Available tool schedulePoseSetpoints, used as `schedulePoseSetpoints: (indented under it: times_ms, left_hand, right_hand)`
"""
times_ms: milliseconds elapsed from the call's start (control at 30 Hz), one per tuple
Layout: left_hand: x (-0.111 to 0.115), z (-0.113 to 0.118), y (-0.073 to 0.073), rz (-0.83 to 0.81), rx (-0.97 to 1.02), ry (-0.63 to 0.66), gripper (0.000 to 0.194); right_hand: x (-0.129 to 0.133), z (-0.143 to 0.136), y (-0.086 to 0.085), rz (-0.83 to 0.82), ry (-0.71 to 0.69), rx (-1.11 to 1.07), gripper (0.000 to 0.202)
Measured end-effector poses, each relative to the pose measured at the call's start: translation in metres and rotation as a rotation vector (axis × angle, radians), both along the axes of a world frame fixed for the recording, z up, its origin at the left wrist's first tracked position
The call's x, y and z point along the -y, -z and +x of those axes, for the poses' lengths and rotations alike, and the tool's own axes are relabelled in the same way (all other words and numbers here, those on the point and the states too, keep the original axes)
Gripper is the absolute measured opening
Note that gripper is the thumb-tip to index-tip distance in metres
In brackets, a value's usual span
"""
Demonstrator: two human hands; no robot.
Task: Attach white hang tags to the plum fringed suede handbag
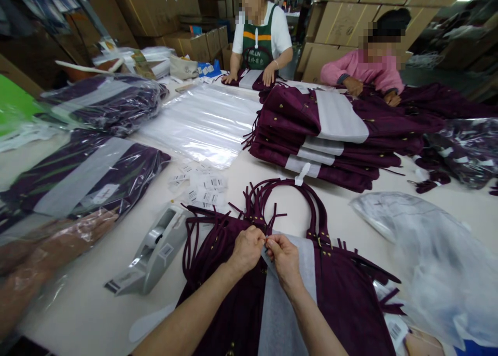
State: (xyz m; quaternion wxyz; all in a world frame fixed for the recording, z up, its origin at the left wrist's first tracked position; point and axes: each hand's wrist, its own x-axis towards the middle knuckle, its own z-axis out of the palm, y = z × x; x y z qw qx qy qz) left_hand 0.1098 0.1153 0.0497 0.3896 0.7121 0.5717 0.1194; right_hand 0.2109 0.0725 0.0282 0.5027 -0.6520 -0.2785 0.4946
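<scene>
A purple handbag point(342, 293) with fringes lies flat before me, a white paper band point(286, 314) across its middle. Its looped handles point(319, 210) point away from me, and a white tag point(302, 173) hangs on them. My left hand point(249, 248) is closed in a pinch by the base of the left handle. Close against it, my right hand point(284, 257) also pinches with thumb and forefinger. Fingertips of both hands meet over the bag; whatever small thing is between them is too small to make out.
Left of the bag stands a grey tape dispenser point(155, 252), near loose printed labels point(204, 187). Clear plastic bags point(210, 117) lie beyond. Stacked purple bags point(280, 138) rise behind the handles. A co-worker's hands point(97, 229) hold a wrapped bag at left; two people work across the table.
</scene>
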Motion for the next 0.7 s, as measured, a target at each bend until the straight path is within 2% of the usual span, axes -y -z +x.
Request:
schedulePoseSetpoints:
  times_ms: [133, 233, 300, 367, 433, 467, 600, 700]
  left_hand:
    - [0.001, -0.001, 0.003, 0.027, -0.023, 0.003, 0.018]
    - [0.001, -0.005, 0.003, 0.012, 0.081, 0.022, 0.016]
    - [0.001, -0.008, 0.002, -0.014, 0.183, 0.020, 0.014]
    - [0.000, -0.010, 0.000, -0.037, 0.269, 0.001, 0.012]
    - [0.000, -0.011, -0.001, -0.050, 0.330, -0.020, 0.011]
    - [0.000, -0.012, -0.002, -0.054, 0.351, -0.029, 0.011]
    - [0.001, -0.016, -0.004, -0.076, 0.424, -0.072, 0.009]
    - [0.001, -0.026, -0.003, -0.113, 0.472, -0.123, 0.021]
  right_hand:
    - [-0.001, -0.003, 0.000, 0.006, -0.010, 0.055, 0.018]
    - [0.004, 0.004, -0.010, 0.039, -0.064, 0.109, 0.018]
    - [0.011, 0.013, -0.018, 0.103, -0.087, 0.270, 0.020]
    - [0.020, 0.022, -0.024, 0.111, -0.106, 0.533, 0.034]
    - [0.027, 0.027, -0.025, 0.022, -0.158, 0.736, 0.044]
    - [0.029, 0.028, -0.024, -0.040, -0.186, 0.769, 0.044]
    - [0.029, 0.022, -0.020, -0.187, -0.291, 0.718, 0.034]
    - [0.023, 0.016, -0.022, -0.298, -0.382, 0.699, 0.021]
